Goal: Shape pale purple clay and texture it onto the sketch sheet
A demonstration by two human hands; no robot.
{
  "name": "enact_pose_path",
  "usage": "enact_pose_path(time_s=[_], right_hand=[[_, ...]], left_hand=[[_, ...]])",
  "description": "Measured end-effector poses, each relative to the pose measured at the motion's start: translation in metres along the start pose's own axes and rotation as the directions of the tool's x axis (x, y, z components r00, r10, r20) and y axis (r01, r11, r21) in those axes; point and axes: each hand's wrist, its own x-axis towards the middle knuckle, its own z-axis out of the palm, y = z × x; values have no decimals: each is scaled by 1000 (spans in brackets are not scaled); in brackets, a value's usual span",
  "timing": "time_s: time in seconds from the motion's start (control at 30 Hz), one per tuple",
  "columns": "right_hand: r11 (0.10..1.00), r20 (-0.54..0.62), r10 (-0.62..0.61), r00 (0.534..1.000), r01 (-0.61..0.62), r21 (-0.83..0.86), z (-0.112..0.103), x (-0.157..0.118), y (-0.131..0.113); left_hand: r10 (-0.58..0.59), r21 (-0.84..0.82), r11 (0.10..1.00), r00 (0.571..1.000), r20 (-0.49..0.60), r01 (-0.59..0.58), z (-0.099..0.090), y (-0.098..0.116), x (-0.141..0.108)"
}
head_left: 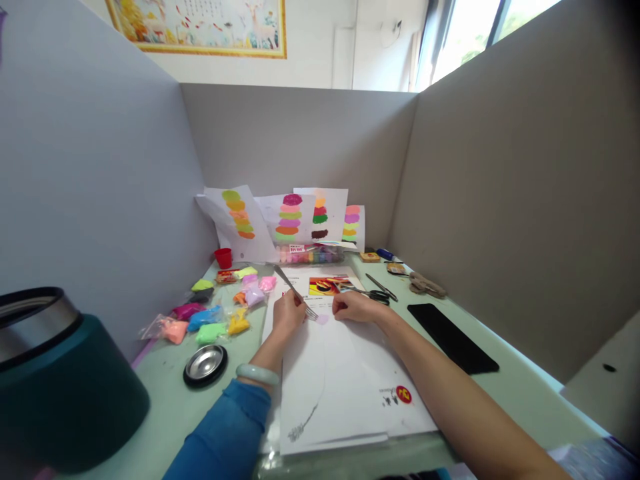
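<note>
My left hand (289, 313) is closed around the handle of a metal fork (295, 291), tines pointing down and right. The tines end over the white paper (345, 380), beside a small pale pink-purple patch (324, 320). On the other side of that patch, my right hand (353, 307) rests on the sheet with its fingers curled together. What those fingers hold, if anything, is hidden. A pencil-like drawing of a thin curved stem with a dark bushy end (300, 430) runs down the paper. Black-handled scissors (379, 296) lie just beyond my right hand.
Bagged coloured clay (210, 333) lies at left, near a round lid (205, 364) and a large teal flask (65, 393). Colour-swatch sheets (287, 217) lean at the back behind a red cup (223, 257). A black slab (453, 338) lies right. Grey partitions (300, 140) enclose the desk.
</note>
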Motion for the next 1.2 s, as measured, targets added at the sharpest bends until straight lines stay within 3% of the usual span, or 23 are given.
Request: enact_pose_path(time_s=[0.13, 0.4, 0.63, 0.8, 1.0, 1.2], right_hand=[[1000, 6, -4, 1000, 4, -1, 1, 2, 4], [1000, 0, -11, 1000, 11, 17, 2, 2, 4], [1000, -9, -6, 1000, 7, 9, 1, 1, 3], [1000, -6, -9, 1000, 9, 5, 1, 1, 3], [1000, -3, -3, 1000, 3, 5, 1, 1, 3], [1000, -8, -7, 1000, 7, 11, 2, 1, 4]], left_hand=[[-20, -52, 998, 999, 30, 22, 3, 1, 1], [10, 59, 998, 999, 33, -12, 4, 5, 0], [11, 54, 998, 1000, -6, -11, -3, 4, 0], [9, -3, 1000, 1000, 29, -9, 2, 6, -2], [13, 73, 997, 1000, 22, -15, -1, 7, -2], [-1, 7, 1000, 1000, 8, 1, -3, 3, -1]])
